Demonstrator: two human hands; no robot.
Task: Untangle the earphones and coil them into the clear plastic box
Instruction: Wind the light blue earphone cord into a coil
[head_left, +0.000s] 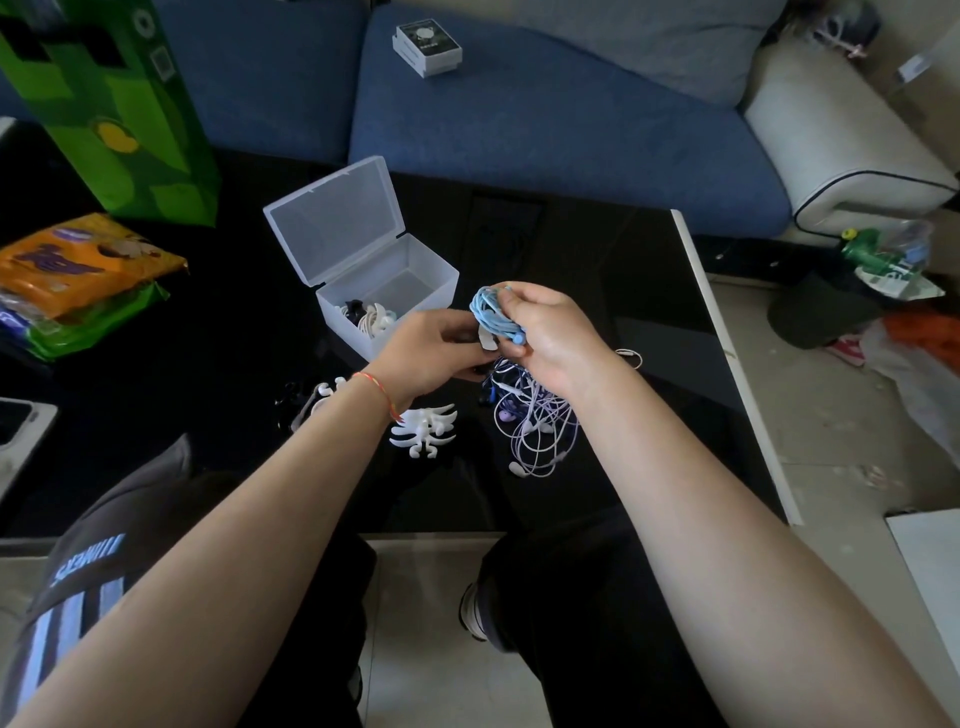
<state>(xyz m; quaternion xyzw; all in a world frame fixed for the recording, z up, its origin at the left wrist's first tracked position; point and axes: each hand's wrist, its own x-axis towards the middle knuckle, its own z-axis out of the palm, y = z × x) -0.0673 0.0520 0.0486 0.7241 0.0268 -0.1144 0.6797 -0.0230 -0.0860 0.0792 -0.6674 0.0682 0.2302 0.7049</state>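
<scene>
Both hands above black table: right hand (550, 332) fingers grip blue earphone coil (491, 314); left hand (434, 348) fingers pinch its end, beside open clear box (415, 275)

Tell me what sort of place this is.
Most likely a home living room: a blue sofa behind a black glass coffee table, snack packets on it, a tiled floor.

Single head-worn wide-angle view, looking forward and steeply down from above the seated person's forearms. It is facing across the black table (649, 312) toward the blue sofa (545, 124), taking in floor at right and knees below.
</scene>
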